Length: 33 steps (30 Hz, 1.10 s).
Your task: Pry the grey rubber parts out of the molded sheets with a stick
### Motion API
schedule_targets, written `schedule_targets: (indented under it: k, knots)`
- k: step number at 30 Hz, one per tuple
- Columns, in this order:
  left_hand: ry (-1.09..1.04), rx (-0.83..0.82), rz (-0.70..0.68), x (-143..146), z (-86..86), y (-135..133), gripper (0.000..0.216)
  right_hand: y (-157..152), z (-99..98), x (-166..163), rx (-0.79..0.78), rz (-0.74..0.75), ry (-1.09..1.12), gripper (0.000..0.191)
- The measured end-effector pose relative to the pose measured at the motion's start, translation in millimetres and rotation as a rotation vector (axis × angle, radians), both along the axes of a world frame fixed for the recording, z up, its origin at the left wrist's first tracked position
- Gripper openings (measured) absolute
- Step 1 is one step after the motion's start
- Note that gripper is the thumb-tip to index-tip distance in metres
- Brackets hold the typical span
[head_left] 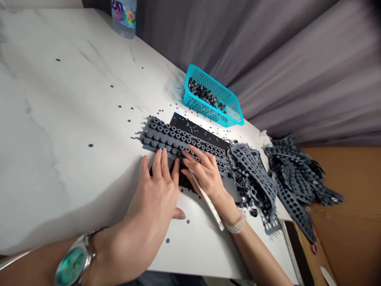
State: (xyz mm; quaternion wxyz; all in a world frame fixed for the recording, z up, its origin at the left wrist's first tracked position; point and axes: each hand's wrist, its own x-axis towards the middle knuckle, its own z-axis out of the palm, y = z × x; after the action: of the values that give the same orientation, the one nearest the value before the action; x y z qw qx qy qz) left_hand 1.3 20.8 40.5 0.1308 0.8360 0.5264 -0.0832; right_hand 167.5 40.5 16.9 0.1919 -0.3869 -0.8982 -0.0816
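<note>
A dark grey rubber sheet of round ring-shaped parts lies on a black board on the table. My left hand rests at the sheet's near edge, its fingers stretched and apart, fingertips touching the rubber. Over the right half of the same edge, my right hand has its fingers bent against the rings. A slim white stick lies under that palm and sticks out toward the wrist; its tip is hidden by the fingers.
A turquoise basket with small black rings stands behind the board. Punched-out rubber webbing and loose black rings lie at the right, with more webbing beyond. Small dark discs are scattered about. A bottle stands at the back.
</note>
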Motion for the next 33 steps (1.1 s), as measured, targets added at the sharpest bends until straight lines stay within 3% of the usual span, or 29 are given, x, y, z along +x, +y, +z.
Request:
schedule_targets:
  k: [18, 20, 23, 27, 30, 33]
  knots:
    - [0.036, 0.007, 0.025, 2, -1.0, -1, 0.113, 0, 0.6, -9, 0.029, 0.011, -0.192, 0.016]
    - [0.03, 0.053, 0.03, 4, -5.4, -3, 0.116, 2, -3.9, -9, 0.051, -0.065, -0.136, 0.021]
    - [0.033, 0.114, 0.033, 5, -8.4, -4, 0.12, 6, -11.1, 3, 0.112, -0.317, 0.039, 0.021]
    - [0.05, 0.048, -0.013, 1, -2.6, -2, 0.113, 7, -12.7, 24, 0.109, -0.5, 0.173, 0.011]
    - [0.057, 0.032, -0.007, -2, 1.5, -2, 0.115, 5, -8.6, 25, 0.103, -0.422, 0.163, 0.012]
    - [0.047, 0.04, -0.004, -2, 3.0, -1, 0.119, 7, -3.9, 10, 0.065, -0.237, 0.113, 0.014]
